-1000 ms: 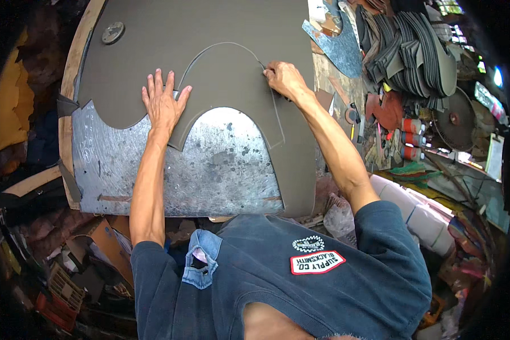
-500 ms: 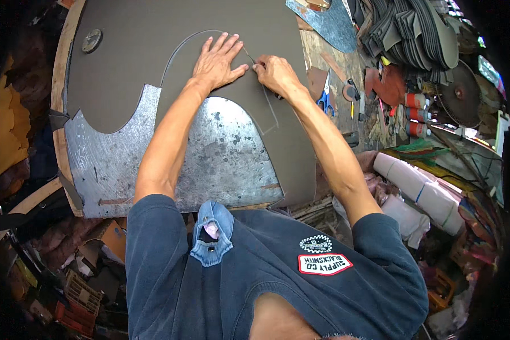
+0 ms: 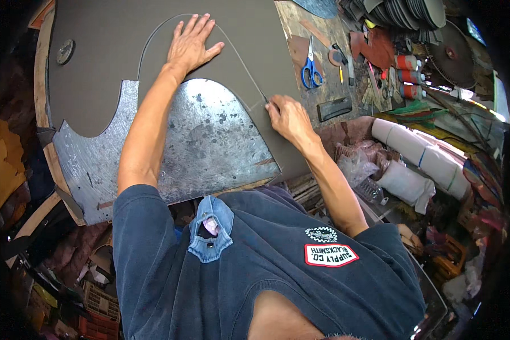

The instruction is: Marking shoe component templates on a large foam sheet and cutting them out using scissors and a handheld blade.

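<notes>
On the table (image 3: pixel 41 85): a wide brown sheet (image 3: pixel 105 45) covers the far part and comes nearer along the right, while a scuffed metal plate (image 3: pixel 209 141) shows bare at the near left and middle.
Line in the sheet: a thin curved line (image 3: pixel 241 59) rises from the plate's edge at left, bends over on the far side and slants nearer to the right.
Left hand (image 3: pixel 191 51): flat on the sheet inside that bend, fingers spread and pointing far, gripping nothing; the fingertips reach the line.
Right hand (image 3: pixel 289 118): fingers curled together in a pinch at the line's near right end, around a thin tool (image 3: pixel 266 98) (only a dark tip shows, so I cannot tell its kind).
Sheet under the fingers: it lies directly beneath the left palm, and the tool's tip meets it just left of the right fingertips.
Far left: a round metal disc (image 3: pixel 65 51) rests on the sheet.
Right of the sheet: blue-handled scissors (image 3: pixel 310 61) lie far of a dark bar (image 3: pixel 334 109), with three red bottles (image 3: pixel 408 76) farther right.
</notes>
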A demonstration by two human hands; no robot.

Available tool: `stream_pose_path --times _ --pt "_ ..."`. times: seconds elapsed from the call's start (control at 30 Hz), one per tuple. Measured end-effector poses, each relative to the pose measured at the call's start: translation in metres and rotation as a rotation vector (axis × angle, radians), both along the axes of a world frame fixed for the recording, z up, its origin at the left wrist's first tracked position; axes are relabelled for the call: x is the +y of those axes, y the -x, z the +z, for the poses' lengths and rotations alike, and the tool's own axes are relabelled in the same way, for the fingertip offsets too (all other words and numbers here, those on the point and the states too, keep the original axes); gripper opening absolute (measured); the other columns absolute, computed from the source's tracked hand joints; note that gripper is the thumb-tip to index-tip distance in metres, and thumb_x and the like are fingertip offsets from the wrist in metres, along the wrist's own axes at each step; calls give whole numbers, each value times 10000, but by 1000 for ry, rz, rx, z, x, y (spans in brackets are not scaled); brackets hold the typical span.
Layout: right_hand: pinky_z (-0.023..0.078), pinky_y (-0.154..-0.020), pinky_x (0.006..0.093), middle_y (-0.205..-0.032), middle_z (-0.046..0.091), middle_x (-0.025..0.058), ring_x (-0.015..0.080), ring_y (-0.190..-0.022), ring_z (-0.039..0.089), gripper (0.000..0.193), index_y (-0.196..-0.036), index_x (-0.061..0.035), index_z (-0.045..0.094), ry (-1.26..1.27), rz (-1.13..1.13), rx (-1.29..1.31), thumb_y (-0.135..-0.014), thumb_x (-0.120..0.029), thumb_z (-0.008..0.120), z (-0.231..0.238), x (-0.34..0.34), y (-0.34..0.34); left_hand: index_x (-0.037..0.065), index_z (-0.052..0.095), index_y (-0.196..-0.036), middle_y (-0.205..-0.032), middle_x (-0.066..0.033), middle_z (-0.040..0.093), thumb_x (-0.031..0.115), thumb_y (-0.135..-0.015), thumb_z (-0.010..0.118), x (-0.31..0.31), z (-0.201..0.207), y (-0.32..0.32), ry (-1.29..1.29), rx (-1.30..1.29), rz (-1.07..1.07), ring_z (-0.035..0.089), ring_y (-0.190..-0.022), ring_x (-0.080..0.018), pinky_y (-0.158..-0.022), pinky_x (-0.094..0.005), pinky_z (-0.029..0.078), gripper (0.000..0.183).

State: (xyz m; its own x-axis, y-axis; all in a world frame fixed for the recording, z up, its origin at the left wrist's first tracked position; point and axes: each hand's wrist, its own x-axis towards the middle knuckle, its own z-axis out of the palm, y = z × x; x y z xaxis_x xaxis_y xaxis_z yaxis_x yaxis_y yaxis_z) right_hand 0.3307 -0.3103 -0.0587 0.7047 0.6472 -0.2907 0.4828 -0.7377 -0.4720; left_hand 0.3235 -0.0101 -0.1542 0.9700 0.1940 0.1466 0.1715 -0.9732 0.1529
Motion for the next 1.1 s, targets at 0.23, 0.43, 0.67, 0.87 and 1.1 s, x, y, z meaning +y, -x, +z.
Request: stream_pose_path --times 0.23,0.43,0.67,0.87,1.1 --pt "490 -804 500 -955 626 270 455 -908 606 242 -996 27 633 -34 -40 41 -873 -172 575 6 -23 13 163 394 -1436 -1528 -29 310 599 -888 472 -3 1 1 -29 28 14 223 -1431 -218 -1171 -477 166 704" --pt "489 -805 492 -953 631 277 451 -912 604 263 -1020 33 635 -39 -3 58 -863 -171 581 3 -26 7 157 434 -1409 -1511 -40 338 587 -881 488 -4 2 1 -27 -16 23 251 -1419 -231 -1159 -487 189 683" --pt "505 -810 392 -981 677 174 314 -917 656 235 -1033 -28 660 -120 -38 208 -889 -208 614 20 -34 -34 113 583 -1239 -1437 -138 424 399 -885 589 -54 22 42 185 -222 -35 341 -1370 -306 -1123 -520 234 455" --pt "498 -801 416 -941 658 116 322 -891 629 204 -1030 -93 683 -139 608 -16 -851 -172 625 19 -6 -80 77 626 -1117 -1438 -193 399 341 -787 718 -164 48 113 496 -189 84 304 -1375 -391 -1107 -562 214 432" --pt "484 -777 402 -904 629 78 296 -879 614 214 -1035 -115 681 -124 992 -21 -833 -168 634 5 26 -80 79 637 -1050 -1466 -163 377 308 -771 741 -181 36 118 551 -177 239 279 -1388 -388 -1118 -561 179 375"
